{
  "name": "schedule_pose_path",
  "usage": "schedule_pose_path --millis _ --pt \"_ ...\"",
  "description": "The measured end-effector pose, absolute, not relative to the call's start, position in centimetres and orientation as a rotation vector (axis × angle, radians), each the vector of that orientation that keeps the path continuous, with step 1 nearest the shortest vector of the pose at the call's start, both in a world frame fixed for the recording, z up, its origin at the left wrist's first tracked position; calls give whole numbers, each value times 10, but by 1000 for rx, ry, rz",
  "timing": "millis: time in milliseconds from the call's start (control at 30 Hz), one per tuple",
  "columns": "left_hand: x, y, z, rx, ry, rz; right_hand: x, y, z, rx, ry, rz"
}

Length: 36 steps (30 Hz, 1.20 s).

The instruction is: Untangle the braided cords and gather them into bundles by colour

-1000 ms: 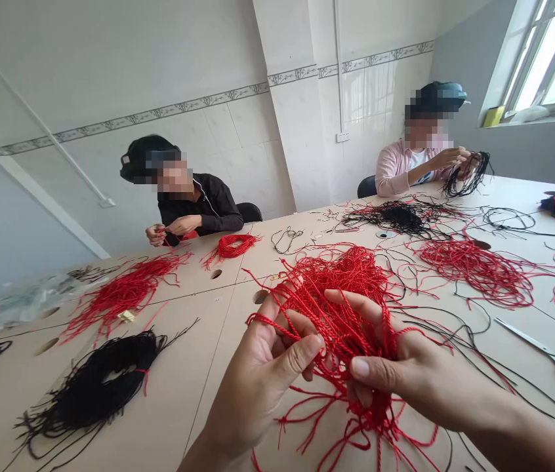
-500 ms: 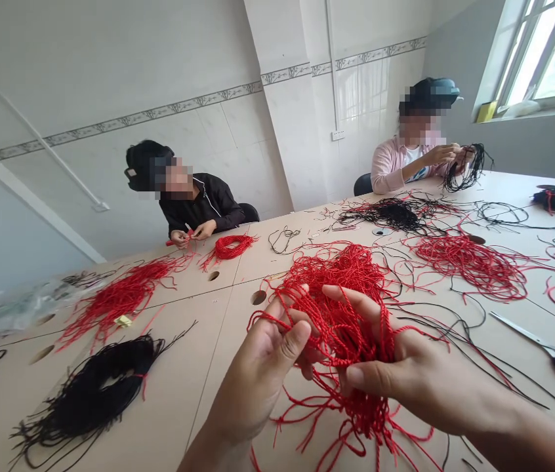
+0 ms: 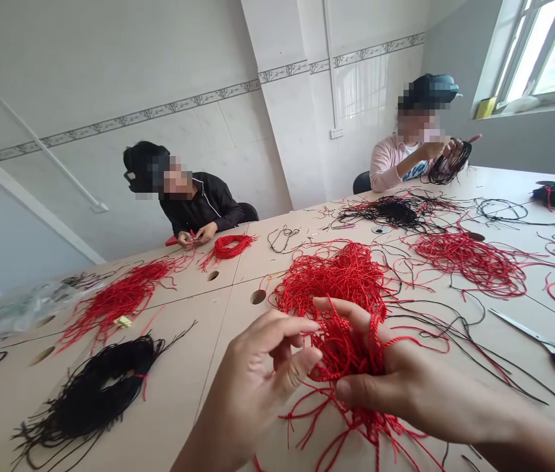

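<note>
My right hand (image 3: 395, 387) is closed round a bunch of red cords (image 3: 346, 347) just above the table's (image 3: 169, 406) near edge. My left hand (image 3: 262, 380) hangs half open beside it, thumb and forefinger apart. Best to pinch a single strand and draw it out slowly, without yanking.

My left grip (image 3: 252, 380) and my right grip (image 3: 395, 387) were bare hands, plain from knuckle to wrist. Behind each grip the forearms (image 3: 504, 429) ran bare to the lower edge of the view. The thumbnail (image 3: 343, 391) on my right grip was cut short, rounded and unpainted, and so were the left grip's nails.
</note>
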State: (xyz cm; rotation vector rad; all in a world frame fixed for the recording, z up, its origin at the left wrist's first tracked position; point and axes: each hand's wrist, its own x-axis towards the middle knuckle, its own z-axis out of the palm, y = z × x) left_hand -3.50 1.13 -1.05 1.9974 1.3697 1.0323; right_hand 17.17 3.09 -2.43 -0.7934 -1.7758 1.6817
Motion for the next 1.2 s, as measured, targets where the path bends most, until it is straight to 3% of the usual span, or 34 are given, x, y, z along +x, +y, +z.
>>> schedule_pose_path --millis 267,700,967,1200 --pt "-24 9 -13 2022 1305 1072 171 32 -32 -713 -1771 1762" --pt "-26 13 -12 1064 733 1136 165 35 -36 -536 -1374 2090" --pt "-20 2 -25 1711 1303 1319 166 30 -37 -610 -1629 1896" --pt "-18 12 -19 1212 1063 1226 163 29 -36 -672 -1611 1864"
